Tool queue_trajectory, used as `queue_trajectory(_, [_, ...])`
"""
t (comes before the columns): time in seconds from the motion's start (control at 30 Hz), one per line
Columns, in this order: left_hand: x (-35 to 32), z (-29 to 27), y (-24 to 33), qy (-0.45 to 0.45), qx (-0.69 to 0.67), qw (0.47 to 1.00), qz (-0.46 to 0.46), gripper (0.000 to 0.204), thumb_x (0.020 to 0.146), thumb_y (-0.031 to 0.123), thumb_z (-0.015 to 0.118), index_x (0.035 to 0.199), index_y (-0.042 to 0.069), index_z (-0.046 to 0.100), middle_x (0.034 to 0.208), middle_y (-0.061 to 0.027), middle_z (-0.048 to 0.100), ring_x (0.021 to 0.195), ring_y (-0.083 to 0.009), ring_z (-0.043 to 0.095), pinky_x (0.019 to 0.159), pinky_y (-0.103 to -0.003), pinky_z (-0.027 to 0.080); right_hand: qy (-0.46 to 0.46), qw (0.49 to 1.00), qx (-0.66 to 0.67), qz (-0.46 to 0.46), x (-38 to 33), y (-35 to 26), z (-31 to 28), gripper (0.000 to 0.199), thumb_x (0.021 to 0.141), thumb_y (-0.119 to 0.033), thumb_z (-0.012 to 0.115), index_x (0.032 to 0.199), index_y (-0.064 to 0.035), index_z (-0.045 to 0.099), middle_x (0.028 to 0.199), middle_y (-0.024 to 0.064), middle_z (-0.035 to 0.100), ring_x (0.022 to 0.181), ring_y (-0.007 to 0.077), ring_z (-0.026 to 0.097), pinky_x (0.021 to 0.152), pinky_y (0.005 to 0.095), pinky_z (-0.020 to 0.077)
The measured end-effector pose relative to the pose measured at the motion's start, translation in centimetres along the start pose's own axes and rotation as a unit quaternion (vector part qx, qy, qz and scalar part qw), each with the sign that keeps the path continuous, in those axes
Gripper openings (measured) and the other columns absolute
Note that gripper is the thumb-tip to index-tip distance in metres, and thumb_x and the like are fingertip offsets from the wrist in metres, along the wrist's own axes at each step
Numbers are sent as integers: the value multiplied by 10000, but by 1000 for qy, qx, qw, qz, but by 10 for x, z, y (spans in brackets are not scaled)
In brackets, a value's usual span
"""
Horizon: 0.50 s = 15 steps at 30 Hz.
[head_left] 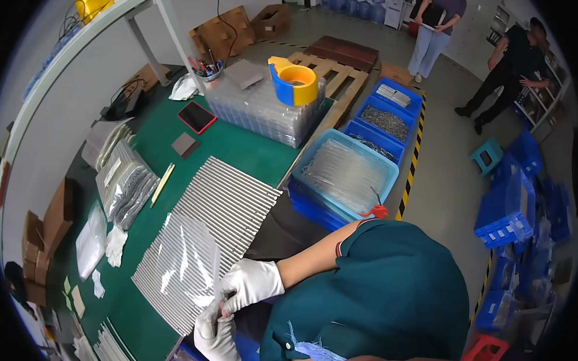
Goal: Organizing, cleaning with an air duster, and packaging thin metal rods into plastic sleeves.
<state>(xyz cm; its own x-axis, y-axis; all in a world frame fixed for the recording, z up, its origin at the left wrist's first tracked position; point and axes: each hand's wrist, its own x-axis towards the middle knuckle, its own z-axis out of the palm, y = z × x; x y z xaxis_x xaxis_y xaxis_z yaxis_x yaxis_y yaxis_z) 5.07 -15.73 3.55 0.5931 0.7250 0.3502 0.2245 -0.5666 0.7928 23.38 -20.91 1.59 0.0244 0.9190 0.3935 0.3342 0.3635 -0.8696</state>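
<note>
My two white-gloved hands meet at the near edge of the green table. A clear plastic bag (183,260) spreads away from them over a row of thin silvery rods (229,198), lying side by side. My right hand (251,283) has its fingers closed on the bag's near end. Just below it, my left hand (216,339) pinches the same end, with bare fingertips showing through the glove. Whether anything is inside the bag, I cannot make out.
A phone (196,117), a grey block (185,146) and bundled packs (127,183) lie on the green table (156,210). A tape dispenser (295,85) sits on clear plastic trays (261,111). Blue bins (388,116) and a light-blue basket (349,169) stand right. Two people stand far right.
</note>
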Motion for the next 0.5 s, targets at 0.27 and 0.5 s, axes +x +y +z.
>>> queue_trajectory(0.27, [-18, 7, -15, 155, 170, 973, -9, 76, 762, -19, 575, 837, -16, 587, 718, -84, 570, 637, -186, 532, 620, -280, 457, 6, 991, -32, -127, 1, 2, 19, 227, 906, -305, 578, 940, -90, 642, 740, 106, 632, 656, 313, 611, 547, 395, 477])
queue_trajectory(0.5, [4, -29, 5, 262, 124, 943, -165, 254, 812, 125, 685, 1010, -27, 640, 959, -154, 657, 805, -239, 605, 740, -337, 501, -9, 975, -71, -211, 18, -12, 18, 277, 873, -317, 584, 744, -73, 559, 650, 93, 554, 607, 303, 559, 534, 410, 433])
